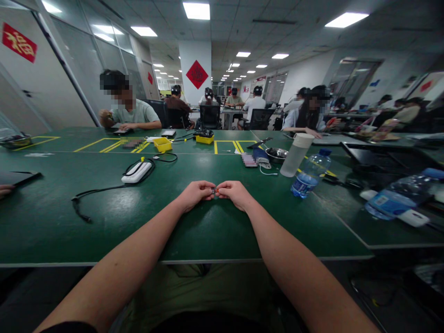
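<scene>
Over the green table (208, 231), both hands meet in front of me, fingertips almost touching. A small dark piece with a shiny part (213, 190) is pinched between the thumb and fingers of my left hand (196, 195). Closed in a pinch too, my right hand (236, 194) has a tiny reddish-orange piece (217, 190) at its fingertips. Both pieces are too small to name, and the fingers hide most of them. Whether they are joined I cannot tell. My forearms stretch across the table's near edge.
Left of my hands lies a white power bank (136, 174) with a black cable (100, 190). Yellow boxes (162, 144) stand further back. To the right are a frosted bottle (296, 156), a water bottle (310, 175), a metal bowl (278, 157) and another bottle (398, 196). People sit opposite.
</scene>
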Available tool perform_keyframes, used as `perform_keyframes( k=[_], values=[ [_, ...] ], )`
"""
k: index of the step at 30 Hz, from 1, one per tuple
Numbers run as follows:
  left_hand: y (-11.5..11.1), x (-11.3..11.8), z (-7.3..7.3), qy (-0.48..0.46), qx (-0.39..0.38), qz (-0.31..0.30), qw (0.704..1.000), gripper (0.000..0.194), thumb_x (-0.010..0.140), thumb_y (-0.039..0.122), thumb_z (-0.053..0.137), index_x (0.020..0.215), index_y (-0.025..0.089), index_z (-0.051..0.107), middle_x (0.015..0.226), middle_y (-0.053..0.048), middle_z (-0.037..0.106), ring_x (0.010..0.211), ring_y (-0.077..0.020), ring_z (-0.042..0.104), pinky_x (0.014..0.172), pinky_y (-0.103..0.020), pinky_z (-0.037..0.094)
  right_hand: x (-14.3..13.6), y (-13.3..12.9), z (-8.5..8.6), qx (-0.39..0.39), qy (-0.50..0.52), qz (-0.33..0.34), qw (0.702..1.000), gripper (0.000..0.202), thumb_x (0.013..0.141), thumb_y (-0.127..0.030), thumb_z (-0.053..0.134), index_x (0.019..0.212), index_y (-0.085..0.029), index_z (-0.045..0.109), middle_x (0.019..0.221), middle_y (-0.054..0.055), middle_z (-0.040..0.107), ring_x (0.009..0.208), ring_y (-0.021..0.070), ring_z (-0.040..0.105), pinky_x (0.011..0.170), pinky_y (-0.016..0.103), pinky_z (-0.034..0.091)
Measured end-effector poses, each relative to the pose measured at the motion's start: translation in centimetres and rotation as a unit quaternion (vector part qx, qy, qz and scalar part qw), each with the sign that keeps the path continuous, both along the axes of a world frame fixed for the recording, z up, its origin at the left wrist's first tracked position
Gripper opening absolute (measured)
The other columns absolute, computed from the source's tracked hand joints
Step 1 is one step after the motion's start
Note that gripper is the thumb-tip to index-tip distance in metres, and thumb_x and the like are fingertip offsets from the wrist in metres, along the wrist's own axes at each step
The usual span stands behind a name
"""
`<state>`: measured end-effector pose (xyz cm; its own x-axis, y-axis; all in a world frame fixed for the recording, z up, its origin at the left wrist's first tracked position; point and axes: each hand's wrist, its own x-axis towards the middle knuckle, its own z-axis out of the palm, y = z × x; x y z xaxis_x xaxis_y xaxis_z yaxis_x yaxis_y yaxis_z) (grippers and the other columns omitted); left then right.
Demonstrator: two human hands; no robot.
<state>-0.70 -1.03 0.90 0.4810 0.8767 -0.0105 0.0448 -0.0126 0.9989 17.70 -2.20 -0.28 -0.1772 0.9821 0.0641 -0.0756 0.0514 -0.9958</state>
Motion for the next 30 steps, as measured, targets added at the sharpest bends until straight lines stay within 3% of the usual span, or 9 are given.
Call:
perform_keyframes(
  k=[9, 19, 26, 30],
  values=[
    [0.29, -0.23, -0.43, -0.05, -0.015, 0.003, 0.999, 0.03, 0.079, 0.013, 0.06, 0.108, 0.014, 0.06, 0.088, -0.006, 0.067, 0.074, -0.011, 0.066, 0.076, -0.027, 0.053, 0.05, -0.03, -0.03, -0.005, 0.008, -0.002, 1.0, 0.015, 0.066, -0.013, 0.071, 0.081, -0.012, 0.067, 0.069, 0.005, 0.068, 0.064, 0.0126, 0.066, 0.061, 0.022, 0.055],
    [-0.02, -0.16, 0.05, -0.091, -0.053, 0.009, 0.994, 0.026, 0.076, 0.008, 0.06, 0.101, 0.013, 0.063, 0.1, -0.009, 0.065, 0.088, -0.0149, 0.065, 0.086, -0.03, 0.052, -0.09, -0.42, 0.66, -0.03, 0.049, -0.011, 0.998, 0.011, 0.068, -0.007, 0.066, 0.078, -0.012, 0.066, 0.075, 0.007, 0.069, 0.075, 0.0173, 0.069, 0.067, 0.025, 0.058],
    [0.13, -0.3, -0.29, -0.077, -0.015, -0.006, 0.997, 0.03, 0.075, 0.014, 0.066, 0.104, 0.014, 0.061, 0.084, -0.005, 0.064, 0.073, -0.0113, 0.065, 0.071, -0.024, 0.054, -0.14, -0.45, 0.53, -0.017, 0.04, -0.005, 0.999, 0.014, 0.067, -0.009, 0.068, 0.081, -0.011, 0.064, 0.076, 0.006, 0.069, 0.068, 0.0141, 0.069, 0.061, 0.021, 0.056],
    [0.39, -0.28, -0.54, -0.088, -0.037, 0.005, 0.995, 0.03, 0.076, 0.01, 0.062, 0.106, 0.014, 0.059, 0.09, -0.007, 0.064, 0.075, -0.0122, 0.066, 0.071, -0.025, 0.055, -0.12, -0.33, 0.47, -0.025, 0.047, -0.002, 0.999, 0.01, 0.069, -0.009, 0.066, 0.079, -0.011, 0.065, 0.072, 0.006, 0.068, 0.068, 0.014, 0.068, 0.064, 0.022, 0.056]
  ],
)
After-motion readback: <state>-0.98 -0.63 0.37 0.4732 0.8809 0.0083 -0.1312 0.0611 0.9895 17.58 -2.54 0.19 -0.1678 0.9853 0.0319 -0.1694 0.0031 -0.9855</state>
